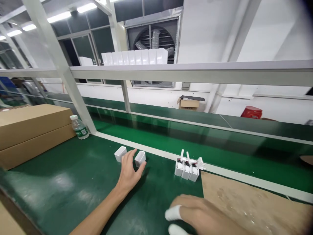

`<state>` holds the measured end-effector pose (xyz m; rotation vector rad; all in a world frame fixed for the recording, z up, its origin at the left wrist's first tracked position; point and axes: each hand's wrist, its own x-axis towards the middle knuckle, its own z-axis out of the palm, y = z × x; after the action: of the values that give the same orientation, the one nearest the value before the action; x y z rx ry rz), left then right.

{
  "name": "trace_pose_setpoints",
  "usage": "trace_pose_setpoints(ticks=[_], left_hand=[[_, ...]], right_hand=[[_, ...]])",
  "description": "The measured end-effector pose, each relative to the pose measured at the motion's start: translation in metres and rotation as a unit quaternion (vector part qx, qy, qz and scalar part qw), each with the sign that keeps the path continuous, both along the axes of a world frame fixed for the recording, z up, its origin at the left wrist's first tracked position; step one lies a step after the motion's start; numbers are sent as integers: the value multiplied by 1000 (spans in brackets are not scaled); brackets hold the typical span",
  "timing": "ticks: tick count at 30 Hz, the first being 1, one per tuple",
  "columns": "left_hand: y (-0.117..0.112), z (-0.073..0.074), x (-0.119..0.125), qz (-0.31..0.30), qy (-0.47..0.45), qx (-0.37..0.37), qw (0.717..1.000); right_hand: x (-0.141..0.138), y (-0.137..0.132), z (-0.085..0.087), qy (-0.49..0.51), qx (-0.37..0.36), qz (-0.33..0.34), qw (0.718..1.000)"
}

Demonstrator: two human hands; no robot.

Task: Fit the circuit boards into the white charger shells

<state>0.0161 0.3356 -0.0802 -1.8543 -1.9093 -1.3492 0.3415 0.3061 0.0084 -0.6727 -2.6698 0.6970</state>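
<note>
My left hand (129, 171) reaches over the green table, thumb and index finger apart on either side of a small white open-topped box (140, 158). Whether they touch it I cannot tell. A second such box (120, 153) stands just left, partly behind my fingers. My right hand (195, 212), smeared by motion, is low at the front with white finger cots on two fingers. Those fingertips are apart and nothing shows between them. Beyond it, three white boxes (186, 172) stand side by side, with white parts sticking up out of them.
A brown sheet (234, 199) lies on the table at right. Large cardboard boxes (36, 127) and a water bottle (79, 128) stand at left, beside a white frame post (66, 75). A pale strip (151, 149) edges the table before a green belt (166, 138). A shelf (195, 73) crosses above.
</note>
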Motion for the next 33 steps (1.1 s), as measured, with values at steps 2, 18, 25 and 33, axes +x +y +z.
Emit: trace_pose_setpoints(ticks=[2, 18, 25, 33], left_hand=[[-5, 9, 9, -18, 36, 70, 997], [-15, 0, 42, -255, 73, -157, 951], [18, 25, 81, -237, -103, -347, 901], [65, 15, 118, -261, -163, -330, 893]], right_hand=[[-26, 4, -11, -89, 67, 13, 994], [21, 30, 29, -294, 41, -302, 906], [47, 67, 0, -233, 12, -330, 914], [59, 118, -60, 153, -195, -283, 926]])
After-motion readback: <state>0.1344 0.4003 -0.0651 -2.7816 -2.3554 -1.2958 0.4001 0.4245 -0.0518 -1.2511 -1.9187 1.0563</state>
